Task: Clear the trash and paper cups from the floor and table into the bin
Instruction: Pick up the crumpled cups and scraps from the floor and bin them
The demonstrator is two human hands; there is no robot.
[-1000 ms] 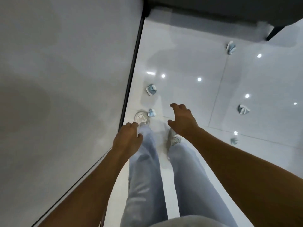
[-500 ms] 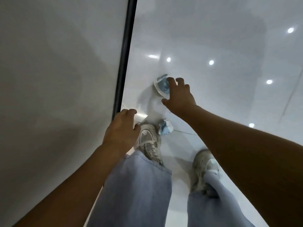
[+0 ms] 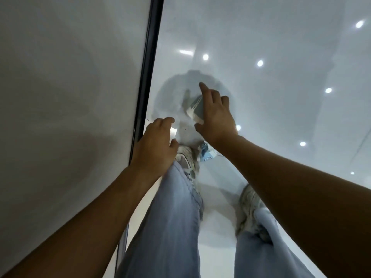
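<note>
A crushed white-and-blue paper cup (image 3: 195, 109) lies low over the glossy white floor (image 3: 281, 121). My right hand (image 3: 215, 115) is on it, thumb under its near edge and fingers over its far side, index finger pointing away. A second crumpled blue-and-white cup (image 3: 206, 153) lies on the floor beside my left shoe (image 3: 185, 157), just under my right wrist. My left hand (image 3: 155, 144) hangs loosely curled next to the black strip and holds nothing.
A pale wall panel (image 3: 70, 117) with a black vertical strip (image 3: 148, 77) fills the left side. My legs in light jeans (image 3: 170, 227) and my right shoe (image 3: 249, 205) stand below. Ceiling lights are reflected in the floor tiles.
The view dropped closer to the floor. My right hand reached past the near crumpled cup and closed over the farther crushed cup. My left hand stayed by the black strip.
</note>
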